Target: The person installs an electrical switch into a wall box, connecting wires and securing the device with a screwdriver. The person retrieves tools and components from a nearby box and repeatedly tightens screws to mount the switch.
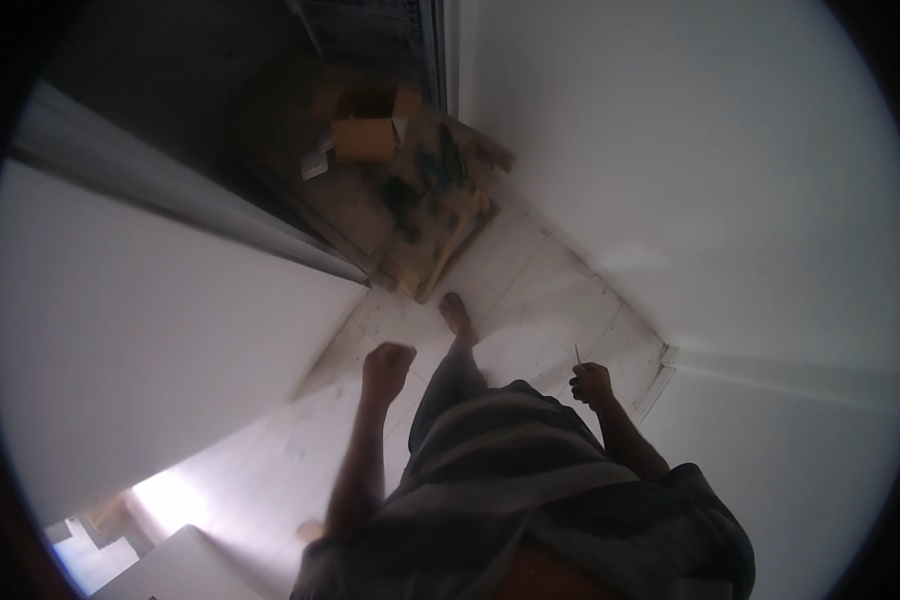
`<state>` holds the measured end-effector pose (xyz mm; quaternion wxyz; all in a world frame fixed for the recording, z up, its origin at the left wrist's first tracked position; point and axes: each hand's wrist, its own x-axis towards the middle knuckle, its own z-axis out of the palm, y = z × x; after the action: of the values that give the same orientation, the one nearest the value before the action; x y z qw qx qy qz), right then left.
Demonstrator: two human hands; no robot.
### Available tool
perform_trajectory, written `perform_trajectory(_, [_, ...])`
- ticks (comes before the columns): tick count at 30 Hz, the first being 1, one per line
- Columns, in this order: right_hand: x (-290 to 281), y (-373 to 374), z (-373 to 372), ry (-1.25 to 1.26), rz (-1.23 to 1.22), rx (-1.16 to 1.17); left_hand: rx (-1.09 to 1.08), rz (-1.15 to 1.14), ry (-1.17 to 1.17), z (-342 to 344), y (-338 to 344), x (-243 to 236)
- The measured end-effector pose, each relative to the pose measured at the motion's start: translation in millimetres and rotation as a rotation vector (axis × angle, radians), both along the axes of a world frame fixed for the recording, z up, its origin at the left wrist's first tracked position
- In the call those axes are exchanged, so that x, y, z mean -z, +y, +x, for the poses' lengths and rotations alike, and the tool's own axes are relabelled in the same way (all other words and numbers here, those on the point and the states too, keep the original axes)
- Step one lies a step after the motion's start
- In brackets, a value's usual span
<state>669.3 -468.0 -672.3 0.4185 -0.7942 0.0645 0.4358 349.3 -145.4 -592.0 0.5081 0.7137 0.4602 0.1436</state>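
My left hand is held out over the floor in front of the white wall on the left, fingers curled into a fist. Whatever it may hold is hidden. From my closed right hand a thin, pointed stick-like thing pokes upward. Its lower part is covered by the fingers, and its kind is too small to make out. Neither hand touches a wall or the floor.
Ahead through a doorway, a low wooden platform carries an open cardboard box, a small white item and dark green, blurred things. White walls flank the tiled floor. My bare foot steps toward the platform.
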Motion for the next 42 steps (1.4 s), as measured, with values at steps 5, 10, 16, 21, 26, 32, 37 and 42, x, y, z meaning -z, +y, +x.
perform_trajectory(5, [-35.1,2.7,-22.2,-0.079,-0.015,-0.058,-0.190,0.294,0.007,50.9,71.3,-1.1])
perform_trajectory(10, [-99.3,28.4,-26.0,-0.157,0.002,-0.090,-0.306,0.414,0.115,92.3,123.1,-21.1])
perform_trajectory(16, [-203.7,71.2,-57.6,-0.176,0.077,-0.125,-0.338,0.384,0.296,109.1,135.9,-111.8])
perform_trajectory(21, [-240.6,87.9,-52.6,-0.257,0.120,-0.281,-0.397,0.319,0.349,124.9,100.0,-162.3])
perform_trajectory(26, [-259.9,173.5,6.5,-0.377,0.219,-0.503,-0.414,0.378,0.374,172.2,112.2,-178.7])
perform_trajectory(32, [-147.4,359.2,64.6,-0.799,0.349,-0.468,-0.231,0.034,-0.246,169.9,227.1,2.9])
perform_trajectory(37, [-147.7,437.1,76.8,-0.706,0.249,-0.431,-0.264,-0.406,-0.537,148.6,234.5,-26.2])
perform_trajectory(42, [-108.6,468.3,91.4,-0.806,0.164,-0.545,-0.542,-1.088,-0.933,150.1,271.0,-73.9])
